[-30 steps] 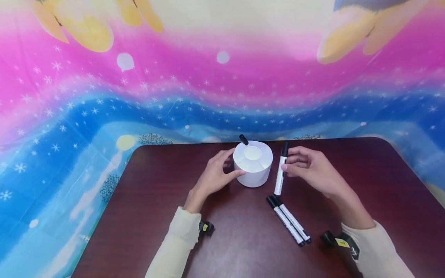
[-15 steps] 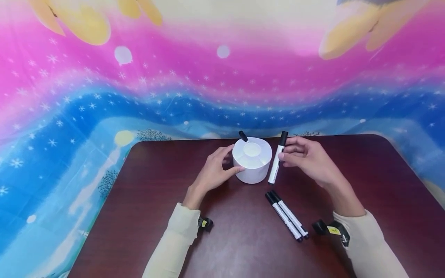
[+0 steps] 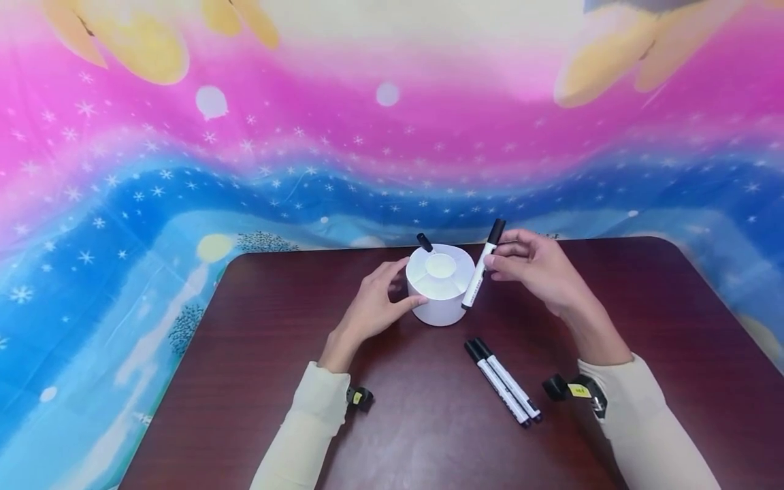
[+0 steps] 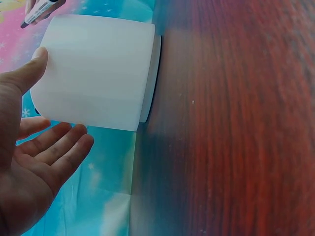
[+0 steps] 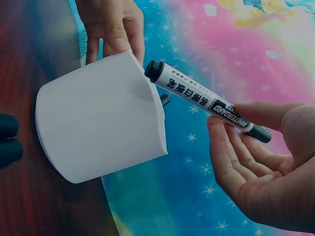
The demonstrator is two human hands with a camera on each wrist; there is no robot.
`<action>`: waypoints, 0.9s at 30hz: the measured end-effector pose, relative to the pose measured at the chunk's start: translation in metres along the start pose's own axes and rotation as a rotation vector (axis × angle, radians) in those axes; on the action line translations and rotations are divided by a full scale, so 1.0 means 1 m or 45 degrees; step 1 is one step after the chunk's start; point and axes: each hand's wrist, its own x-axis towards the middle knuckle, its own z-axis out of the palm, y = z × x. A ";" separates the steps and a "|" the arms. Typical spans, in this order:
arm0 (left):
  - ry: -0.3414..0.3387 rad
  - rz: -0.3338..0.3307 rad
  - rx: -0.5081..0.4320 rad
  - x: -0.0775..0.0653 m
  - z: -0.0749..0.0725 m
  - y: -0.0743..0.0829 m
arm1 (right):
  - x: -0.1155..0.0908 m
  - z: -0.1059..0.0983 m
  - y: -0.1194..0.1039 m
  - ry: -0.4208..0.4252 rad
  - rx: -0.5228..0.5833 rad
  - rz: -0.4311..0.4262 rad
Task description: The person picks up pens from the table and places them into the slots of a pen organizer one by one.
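Note:
A white round pen holder (image 3: 437, 312) with compartments stands near the table's far edge. My left hand (image 3: 375, 299) holds its left side, thumb at the front rim and fingers behind. In the left wrist view, the thumb (image 4: 37, 69) touches the upper wall. My right hand (image 3: 542, 272) pinches a whiteboard marker (image 3: 480, 275) between thumb and fingers, tilted with its black cap upward. Its lower end overlaps the holder's right front side in the head view; in the right wrist view, that end shows close to the rim. Another marker (image 3: 425, 241) stands in a back compartment, only its black end showing.
Two more whiteboard markers (image 3: 503, 382) lie side by side on the dark red-brown table (image 3: 404, 422), in front of the holder and to its right. Behind the table's far edge hangs a colourful cloth (image 3: 343, 150).
My right hand has moved left and away from me with the marker, bringing its lower end to the holder and tilting it more. My left hand stays at the holder.

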 end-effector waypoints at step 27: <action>0.005 -0.013 -0.019 -0.001 -0.001 0.004 | 0.017 -0.001 0.005 0.169 0.076 -0.091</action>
